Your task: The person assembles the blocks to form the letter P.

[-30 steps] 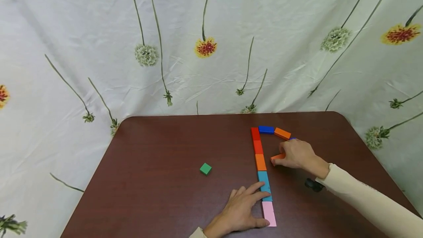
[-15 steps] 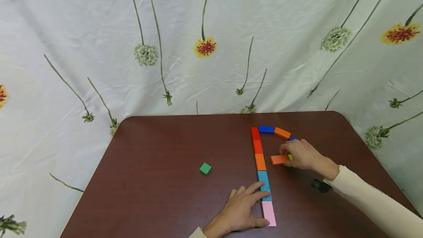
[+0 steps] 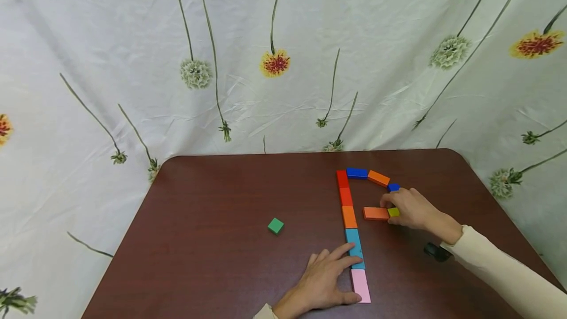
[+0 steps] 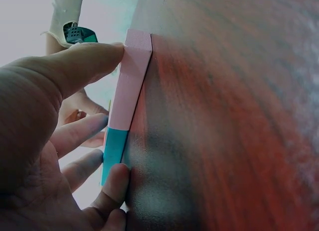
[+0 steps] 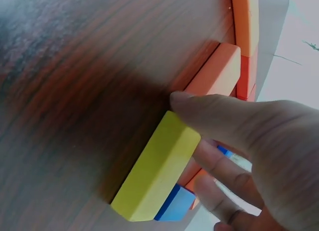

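Wooden blocks lie on the brown table in the head view. My left hand (image 3: 321, 279) rests beside a column's near end, straight fingertips touching the light-blue block (image 3: 352, 235) and thumb at the pink block (image 3: 361, 287). Up that column sit an orange block (image 3: 349, 217) and red blocks (image 3: 344, 188). At the right, my right hand (image 3: 414, 209) pinches the yellow block (image 5: 157, 166) between thumb and fingers. An orange-red block (image 3: 375, 213) lies end to end with it, its left end apart from the column. In the left wrist view, the thumb lies against the pink block.
A dark-blue block (image 3: 357, 174), an orange block (image 3: 378, 178) and another blue block (image 3: 393, 187) curve from the column's top toward my right hand. One green block (image 3: 275, 226) lies alone left of the column. Behind the table (image 3: 199, 210) hangs a flowered cloth (image 3: 248, 97).
My right hand has moved right from the orange-red block to the yellow one, uncovering both and the blue block above. The orange-red block lies straighter. My left hand stays put.
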`<state>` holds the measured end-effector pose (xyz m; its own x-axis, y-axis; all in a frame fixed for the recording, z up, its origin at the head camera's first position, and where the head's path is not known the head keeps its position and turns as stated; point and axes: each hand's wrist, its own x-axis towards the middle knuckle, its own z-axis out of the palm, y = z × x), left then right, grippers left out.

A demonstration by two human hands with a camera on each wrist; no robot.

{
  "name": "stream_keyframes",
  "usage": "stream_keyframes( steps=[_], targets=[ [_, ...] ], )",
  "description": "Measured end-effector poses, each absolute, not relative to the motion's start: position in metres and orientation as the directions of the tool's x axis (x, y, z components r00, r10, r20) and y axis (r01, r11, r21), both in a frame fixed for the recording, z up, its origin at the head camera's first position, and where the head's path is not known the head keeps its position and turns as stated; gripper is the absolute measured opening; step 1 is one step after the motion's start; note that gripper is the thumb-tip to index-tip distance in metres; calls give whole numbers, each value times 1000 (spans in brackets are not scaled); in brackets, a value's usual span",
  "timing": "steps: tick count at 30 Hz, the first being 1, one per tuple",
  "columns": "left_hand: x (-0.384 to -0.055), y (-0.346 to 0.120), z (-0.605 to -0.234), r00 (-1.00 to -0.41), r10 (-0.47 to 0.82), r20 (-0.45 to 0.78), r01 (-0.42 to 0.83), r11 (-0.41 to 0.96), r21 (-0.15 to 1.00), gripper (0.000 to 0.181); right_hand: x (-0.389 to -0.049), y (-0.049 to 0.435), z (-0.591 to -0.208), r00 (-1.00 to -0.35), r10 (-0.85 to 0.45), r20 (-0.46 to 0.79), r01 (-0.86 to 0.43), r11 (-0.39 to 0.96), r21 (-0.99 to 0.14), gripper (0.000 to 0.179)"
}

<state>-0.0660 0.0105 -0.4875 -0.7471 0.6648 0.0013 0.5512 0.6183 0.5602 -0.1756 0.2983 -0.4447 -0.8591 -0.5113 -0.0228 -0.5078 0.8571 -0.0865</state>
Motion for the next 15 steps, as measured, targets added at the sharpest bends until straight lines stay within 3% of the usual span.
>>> stream_keyframes(
  steps=[15],
  targets=[
    [-66,10,-487,-744,668,5,559,619,552,65,-174,298,-447,-866,-501,-19,-496,862,-103,29]
  ],
)
